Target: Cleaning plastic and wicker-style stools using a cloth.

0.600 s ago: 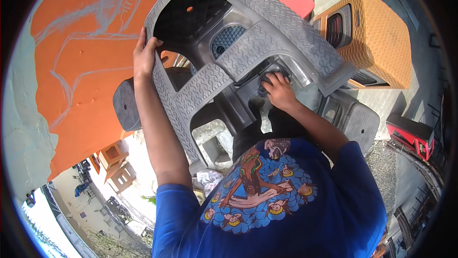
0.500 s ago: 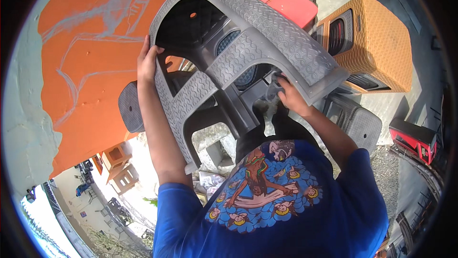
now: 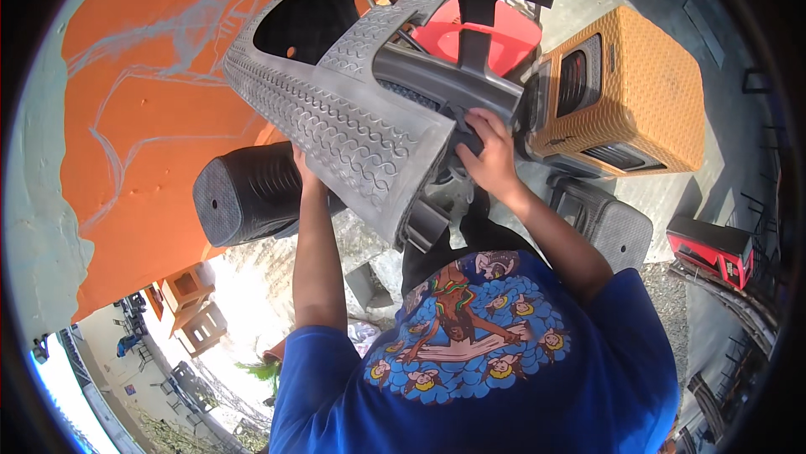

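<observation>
A grey moulded plastic piece [image 3: 342, 120], with a woven-pattern surface and large openings, is tilted across the upper middle of the head view. My left hand [image 3: 308, 167] grips its lower left side, fingers partly hidden behind it. My right hand [image 3: 491, 156] is closed on a dark cloth [image 3: 460, 131] at the piece's right end, where the edge curves down. Beneath the piece, at left, lies a black plastic stool-like object [image 3: 235, 194] with a textured top. My legs in dark trousers are partly visible below.
An orange wall [image 3: 143, 118] with chalk drawings fills the left. A red seat [image 3: 512, 34] is behind the piece. A tan woven-pattern cabinet [image 3: 655, 93], a grey stool [image 3: 621, 232] and a red-and-black case [image 3: 709, 248] stand at right. Brown wooden-looking items [image 3: 185, 286] are at lower left.
The grey piece has turned over, its long patterned side now facing me. My left hand has moved right and down along it. My right hand has shifted to its end with the dark cloth.
</observation>
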Demonstrator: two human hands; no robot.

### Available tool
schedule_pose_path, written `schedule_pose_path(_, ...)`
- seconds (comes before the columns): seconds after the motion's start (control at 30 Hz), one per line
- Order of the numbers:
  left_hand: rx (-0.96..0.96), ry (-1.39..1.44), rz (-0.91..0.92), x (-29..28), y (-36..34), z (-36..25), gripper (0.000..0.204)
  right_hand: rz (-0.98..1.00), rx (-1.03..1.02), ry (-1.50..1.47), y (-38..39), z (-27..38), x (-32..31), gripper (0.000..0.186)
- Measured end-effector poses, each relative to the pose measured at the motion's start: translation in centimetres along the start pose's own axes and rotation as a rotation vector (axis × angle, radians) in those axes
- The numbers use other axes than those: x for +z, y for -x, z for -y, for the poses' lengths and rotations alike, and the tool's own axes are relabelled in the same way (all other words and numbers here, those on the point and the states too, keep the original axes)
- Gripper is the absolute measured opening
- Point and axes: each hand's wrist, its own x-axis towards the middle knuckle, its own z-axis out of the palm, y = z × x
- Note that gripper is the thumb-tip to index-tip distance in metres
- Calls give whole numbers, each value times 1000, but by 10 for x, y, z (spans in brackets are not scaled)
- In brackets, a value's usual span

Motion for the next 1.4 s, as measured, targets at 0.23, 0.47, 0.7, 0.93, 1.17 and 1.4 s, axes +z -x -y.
schedule_pose_path(0.23, 28, -117, -79, -5, -6, 65, 48, 105, -2, 505, -3, -92, 59, 52)
schedule_pose_path(0.47, 80, -237, -188, -17, -28, 72, 48, 483, -454, 616, 9, -85, 60, 44)
schedule_pose_path(0.7, 118, -432, -350, -22, -53, 87, 48, 153, -83, 819, -67, -114, 59, 36)
schedule_pose_path(0.93, 159, -613, -468, -33, -83, 79, 48, 377, -88, 494, 10, -69, 56, 50)
schedule_pose_path(1.17, 245, -776, -558, -37, -91, 75, 48, 422, -218, 506, 29, -67, 50, 47)
schedule_pose_path(1.4, 326, -977, -646, -32, -103, 96, 48, 85, -38, 745, -69, -122, 47, 45)
